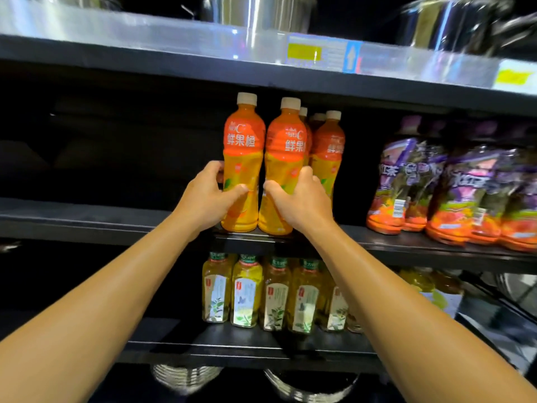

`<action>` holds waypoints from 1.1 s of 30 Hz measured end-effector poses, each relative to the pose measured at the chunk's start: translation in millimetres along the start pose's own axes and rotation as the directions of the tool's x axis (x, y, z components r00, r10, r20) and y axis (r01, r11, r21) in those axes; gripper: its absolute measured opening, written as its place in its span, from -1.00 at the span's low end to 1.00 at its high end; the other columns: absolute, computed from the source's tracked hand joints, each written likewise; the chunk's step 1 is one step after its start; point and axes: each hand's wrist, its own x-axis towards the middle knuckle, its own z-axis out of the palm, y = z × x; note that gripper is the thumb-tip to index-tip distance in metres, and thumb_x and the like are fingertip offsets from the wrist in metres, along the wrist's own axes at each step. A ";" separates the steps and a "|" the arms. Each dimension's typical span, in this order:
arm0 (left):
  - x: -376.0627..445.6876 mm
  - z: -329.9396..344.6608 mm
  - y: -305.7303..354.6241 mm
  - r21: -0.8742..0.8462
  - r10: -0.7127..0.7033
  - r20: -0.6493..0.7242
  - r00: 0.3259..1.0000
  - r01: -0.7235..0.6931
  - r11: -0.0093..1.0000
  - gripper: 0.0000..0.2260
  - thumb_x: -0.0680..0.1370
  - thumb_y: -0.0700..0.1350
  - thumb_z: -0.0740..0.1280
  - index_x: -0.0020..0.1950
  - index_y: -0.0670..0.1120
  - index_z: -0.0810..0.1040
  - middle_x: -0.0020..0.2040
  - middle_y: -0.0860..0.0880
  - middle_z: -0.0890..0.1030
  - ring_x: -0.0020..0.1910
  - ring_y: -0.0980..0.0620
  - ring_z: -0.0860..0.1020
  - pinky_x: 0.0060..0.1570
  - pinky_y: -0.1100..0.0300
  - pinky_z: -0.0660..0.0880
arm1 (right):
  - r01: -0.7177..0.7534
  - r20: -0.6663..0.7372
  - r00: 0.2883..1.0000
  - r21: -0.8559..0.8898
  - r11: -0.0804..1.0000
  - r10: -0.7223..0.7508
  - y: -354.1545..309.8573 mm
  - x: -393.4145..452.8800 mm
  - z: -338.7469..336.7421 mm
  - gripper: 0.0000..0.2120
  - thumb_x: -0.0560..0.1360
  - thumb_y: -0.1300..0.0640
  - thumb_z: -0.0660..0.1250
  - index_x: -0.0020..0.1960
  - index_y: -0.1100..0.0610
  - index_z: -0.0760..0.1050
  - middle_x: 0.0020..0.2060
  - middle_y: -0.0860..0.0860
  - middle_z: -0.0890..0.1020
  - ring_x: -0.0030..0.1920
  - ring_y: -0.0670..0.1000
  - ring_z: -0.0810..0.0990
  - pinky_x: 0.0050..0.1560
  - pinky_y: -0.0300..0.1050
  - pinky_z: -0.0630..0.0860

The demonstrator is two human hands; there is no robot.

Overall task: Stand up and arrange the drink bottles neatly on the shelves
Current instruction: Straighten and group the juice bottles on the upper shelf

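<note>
Two orange juice bottles with white caps stand upright side by side at the front edge of the middle shelf (116, 225). My left hand (207, 199) grips the lower half of the left orange bottle (243, 146). My right hand (302, 202) grips the lower half of the right orange bottle (283, 152). Several more orange bottles (329, 149) stand behind and to the right of them. Purple-labelled drink bottles (453, 184) crowd the same shelf at the right, blurred. Green tea bottles (276, 295) stand in a row on the shelf below.
The middle shelf's left part is dark with nothing visible on it. Steel pots (261, 10) sit on the top shelf, with price tags (319, 53) on its front rail. Metal baskets (308, 388) show under the lowest shelf.
</note>
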 end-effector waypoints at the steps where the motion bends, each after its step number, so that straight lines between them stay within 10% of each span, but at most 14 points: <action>1: -1.9 6.2 5.1 0.002 0.007 0.001 1.000 -0.007 1.000 -0.55 0.54 0.09 0.39 0.38 0.03 0.38 0.10 0.14 0.49 0.01 0.18 0.49 -0.20 0.34 0.40 | -0.004 -0.012 1.000 -0.004 1.000 0.003 5.7 -1.4 -6.0 -0.36 0.46 -0.33 0.28 0.29 0.14 0.31 0.21 0.11 0.49 0.20 0.21 0.51 0.07 0.05 0.47; 33: 4.6 92.4 55.6 0.070 -0.072 0.001 0.997 0.072 0.995 -0.42 0.56 0.10 0.36 0.50 -0.03 0.24 0.35 -0.05 0.48 0.27 -0.08 0.50 0.12 0.07 0.47 | -0.082 0.007 0.997 -0.099 0.992 0.083 79.9 35.3 -42.7 -0.22 0.47 -0.35 0.25 0.45 0.16 0.17 0.31 0.17 0.43 0.25 0.28 0.47 0.16 0.16 0.47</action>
